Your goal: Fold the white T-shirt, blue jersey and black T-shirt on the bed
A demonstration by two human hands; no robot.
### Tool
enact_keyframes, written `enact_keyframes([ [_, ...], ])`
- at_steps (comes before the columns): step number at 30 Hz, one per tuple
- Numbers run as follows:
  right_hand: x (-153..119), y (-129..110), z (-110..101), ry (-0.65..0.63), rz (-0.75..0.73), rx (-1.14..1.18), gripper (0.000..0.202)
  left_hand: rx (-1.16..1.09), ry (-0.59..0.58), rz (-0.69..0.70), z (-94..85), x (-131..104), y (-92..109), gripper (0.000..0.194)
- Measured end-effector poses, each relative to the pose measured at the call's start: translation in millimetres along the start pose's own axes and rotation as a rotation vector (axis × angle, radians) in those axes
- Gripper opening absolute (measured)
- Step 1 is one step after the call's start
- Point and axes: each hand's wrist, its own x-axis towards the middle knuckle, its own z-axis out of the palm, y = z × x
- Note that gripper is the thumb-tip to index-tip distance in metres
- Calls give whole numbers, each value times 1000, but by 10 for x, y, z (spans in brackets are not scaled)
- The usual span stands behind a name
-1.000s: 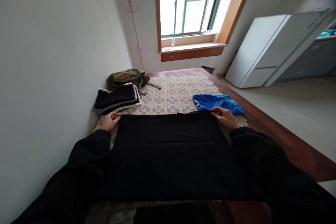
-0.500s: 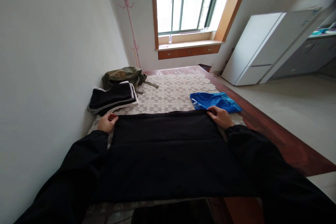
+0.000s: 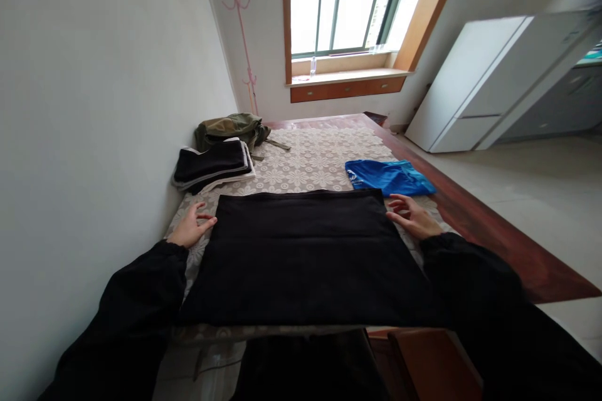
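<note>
A black folded cloth (image 3: 305, 257), perhaps a garment, lies flat on the table in front of me, a straight crease running across it. At its left edge, near the far corner, my left hand (image 3: 192, 225) has its fingers apart, thumb side close to the fabric. My right hand (image 3: 414, 216) is at the opposite edge with fingers likewise apart, just beside the far right corner. Neither hand grips the cloth. Beyond the right hand lies a folded blue garment (image 3: 388, 177) with a white print.
A patterned tablecloth (image 3: 305, 166) covers much of the wooden table (image 3: 489, 238). Against the left wall sit a stack of folded black and white clothes (image 3: 214, 166) and an olive bag (image 3: 228, 130). A pink coat stand (image 3: 242, 25) and a white fridge (image 3: 470, 81) stand beyond.
Both hands have let go of the cloth's far corners and moved slightly outward, their fingers spreading. The cloth now rests on the table. The view has shifted a little.
</note>
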Motion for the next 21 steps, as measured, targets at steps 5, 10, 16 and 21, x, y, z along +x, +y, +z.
enact_keyframes([
  [5,-994,-174,-313,88,34,-60,50,207,-124,-70,-145,-1048,-1,62],
  [10,-1894,-452,-351,208,209,-182,37,327,-45,-190,-147,-1740,3,47],
  [16,-2353,-498,-186,194,359,-41,37,324,37,-241,-146,-2002,2,44],
  [21,-2491,-405,-111,175,416,349,47,232,47,-249,-151,-2146,-7,48],
])
